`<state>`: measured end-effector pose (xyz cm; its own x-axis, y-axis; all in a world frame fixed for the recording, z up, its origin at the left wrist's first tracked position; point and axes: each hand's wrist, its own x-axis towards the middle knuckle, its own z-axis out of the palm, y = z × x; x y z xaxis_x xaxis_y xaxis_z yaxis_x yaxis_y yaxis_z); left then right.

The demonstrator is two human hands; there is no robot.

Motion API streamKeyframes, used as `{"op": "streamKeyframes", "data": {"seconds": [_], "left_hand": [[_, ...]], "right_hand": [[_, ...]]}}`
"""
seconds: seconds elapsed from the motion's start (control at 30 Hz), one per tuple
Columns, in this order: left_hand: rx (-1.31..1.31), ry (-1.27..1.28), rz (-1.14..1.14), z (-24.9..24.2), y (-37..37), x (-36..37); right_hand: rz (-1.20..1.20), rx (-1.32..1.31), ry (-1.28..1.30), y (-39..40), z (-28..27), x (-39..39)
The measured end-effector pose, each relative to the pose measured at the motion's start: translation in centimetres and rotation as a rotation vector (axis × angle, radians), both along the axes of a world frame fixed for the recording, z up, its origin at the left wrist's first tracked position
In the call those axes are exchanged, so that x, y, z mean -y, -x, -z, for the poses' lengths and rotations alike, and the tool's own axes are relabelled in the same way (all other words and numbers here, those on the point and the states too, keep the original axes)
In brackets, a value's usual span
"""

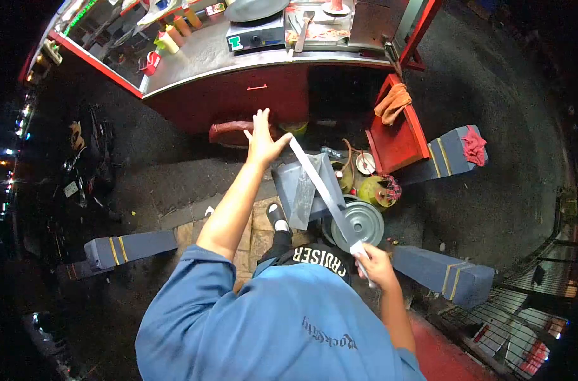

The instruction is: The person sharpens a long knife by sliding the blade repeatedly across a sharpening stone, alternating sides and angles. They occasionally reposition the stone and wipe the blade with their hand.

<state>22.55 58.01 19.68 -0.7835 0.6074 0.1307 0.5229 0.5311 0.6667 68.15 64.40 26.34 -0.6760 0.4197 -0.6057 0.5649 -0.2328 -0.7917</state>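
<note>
My right hand (pixel 376 265) is closed round the white handle of a long knife (pixel 324 190). Its narrow pale blade slants up and to the left, over a grey plastic bin (pixel 285 184). My left hand (pixel 263 143) is stretched out with the fingers apart, the thumb right at the blade's tip. Below the blade, the bin stands near my foot, beside a round grey metal lid (pixel 368 222). Beyond my left hand, a dark red rounded object (pixel 232 130) shows low against the stall's red front.
A red food stall (pixel 238 95) stands ahead, with a gas stove (pixel 256 39), sauce bottles (pixel 169 42) and a food tray (pixel 327 37) on top. An orange cloth (pixel 393 103) hangs on a red panel. Grey blocks (pixel 133 247) stand at both sides; a motorcycle (pixel 86 162) is left.
</note>
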Motion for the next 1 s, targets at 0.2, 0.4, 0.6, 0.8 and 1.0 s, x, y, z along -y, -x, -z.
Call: {"op": "streamKeyframes", "data": {"seconds": [0.2,0.4,0.6,0.8,1.0], "left_hand": [[0.224,-0.069,0.263,-0.4,-13.8,9.2],[0.037,-0.091,0.096,1.5,-3.1,2.4],[0.032,-0.025,0.141,1.4,-4.4,3.5],[0.174,0.012,0.264,-0.9,-11.7,8.7],[-0.046,0.031,0.051,0.1,2.0,-0.4]], "right_hand": [[-0.182,0.21,0.014,-13.5,-5.1,-1.8],[-0.069,0.013,-0.021,-3.7,-0.5,-1.5],[-0.042,0.096,0.092,-5.4,-1.6,-0.9],[-0.137,0.225,0.073,-11.4,-4.9,-1.7],[0.039,-0.021,0.052,1.4,1.3,0.1]]}}
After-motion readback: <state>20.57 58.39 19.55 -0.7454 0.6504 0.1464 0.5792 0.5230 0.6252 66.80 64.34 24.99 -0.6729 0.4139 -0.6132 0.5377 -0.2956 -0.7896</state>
